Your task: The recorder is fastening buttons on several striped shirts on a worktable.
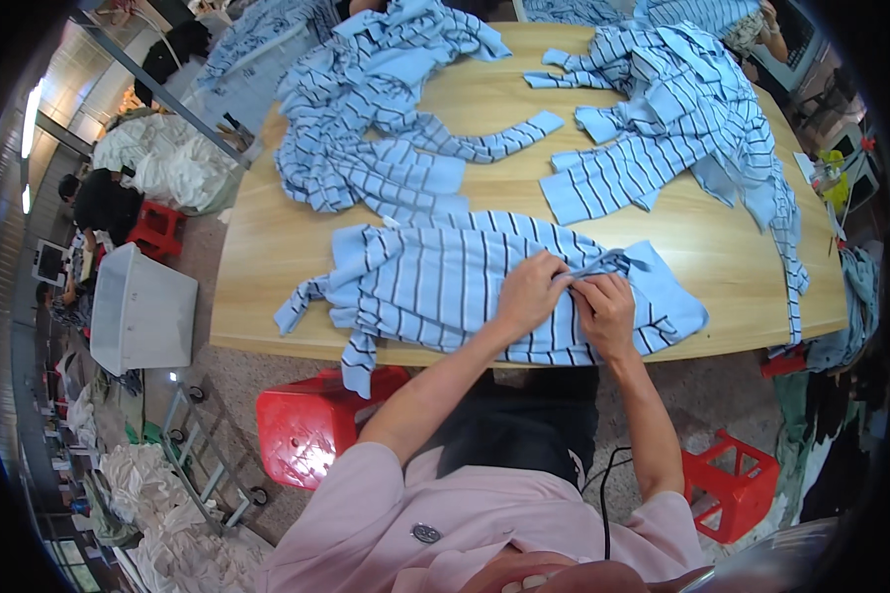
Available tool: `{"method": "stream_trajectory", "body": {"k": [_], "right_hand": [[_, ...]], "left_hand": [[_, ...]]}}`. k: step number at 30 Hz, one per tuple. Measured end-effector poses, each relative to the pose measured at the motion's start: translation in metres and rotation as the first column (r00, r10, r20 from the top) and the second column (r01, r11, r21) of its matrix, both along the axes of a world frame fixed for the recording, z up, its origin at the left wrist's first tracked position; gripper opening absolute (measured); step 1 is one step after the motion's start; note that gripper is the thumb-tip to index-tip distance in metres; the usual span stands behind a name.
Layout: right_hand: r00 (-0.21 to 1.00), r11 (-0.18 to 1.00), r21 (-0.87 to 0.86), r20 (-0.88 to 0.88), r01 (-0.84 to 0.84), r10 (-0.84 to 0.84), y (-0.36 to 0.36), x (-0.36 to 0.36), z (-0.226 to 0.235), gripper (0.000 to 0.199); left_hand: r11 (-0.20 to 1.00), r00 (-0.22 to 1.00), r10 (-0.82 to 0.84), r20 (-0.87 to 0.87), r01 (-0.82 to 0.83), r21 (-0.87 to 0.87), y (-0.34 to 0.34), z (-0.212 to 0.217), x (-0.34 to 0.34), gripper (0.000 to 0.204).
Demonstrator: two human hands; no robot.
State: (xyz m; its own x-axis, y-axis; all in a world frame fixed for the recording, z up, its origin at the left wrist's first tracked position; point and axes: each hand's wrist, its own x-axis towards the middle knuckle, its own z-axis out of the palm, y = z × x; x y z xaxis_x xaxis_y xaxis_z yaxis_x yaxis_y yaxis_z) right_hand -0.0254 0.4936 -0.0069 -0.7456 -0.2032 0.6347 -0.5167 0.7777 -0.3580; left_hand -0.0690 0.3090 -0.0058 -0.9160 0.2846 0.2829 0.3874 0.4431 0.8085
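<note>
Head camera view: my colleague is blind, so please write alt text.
A person's left hand and right hand grip a blue striped garment on a wooden table. Similar garments are heaped beyond in two piles.

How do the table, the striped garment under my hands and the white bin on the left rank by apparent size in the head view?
1. Table
2. Striped garment
3. White bin, which stands farther off

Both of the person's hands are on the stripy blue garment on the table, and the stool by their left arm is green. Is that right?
Not quite: the stool by the person's left arm is red, not green, as the head view shows. The left hand and right hand are indeed on the stripy blue garment on the table.
</note>
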Motion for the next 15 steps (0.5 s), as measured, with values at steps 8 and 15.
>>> {"method": "stream_trajectory", "body": {"k": [8, 15], "right_hand": [[0.998, 1.0, 0.016, -0.063, 0.011, -0.01, -0.0004, 0.002, 0.0074, 0.015], [0.999, 0.997, 0.066, -0.012, -0.043, 0.043, 0.0031, 0.0007, 0.0046, 0.011]], "left_hand": [[0.999, 1.0, -0.016, -0.011, 0.015, -0.048, 0.007, -0.0039, 0.001, 0.017], [0.996, 0.993, -0.073, -0.096, 0.068, -0.049, 0.0007, -0.0081, 0.0008, 0.014]]}}
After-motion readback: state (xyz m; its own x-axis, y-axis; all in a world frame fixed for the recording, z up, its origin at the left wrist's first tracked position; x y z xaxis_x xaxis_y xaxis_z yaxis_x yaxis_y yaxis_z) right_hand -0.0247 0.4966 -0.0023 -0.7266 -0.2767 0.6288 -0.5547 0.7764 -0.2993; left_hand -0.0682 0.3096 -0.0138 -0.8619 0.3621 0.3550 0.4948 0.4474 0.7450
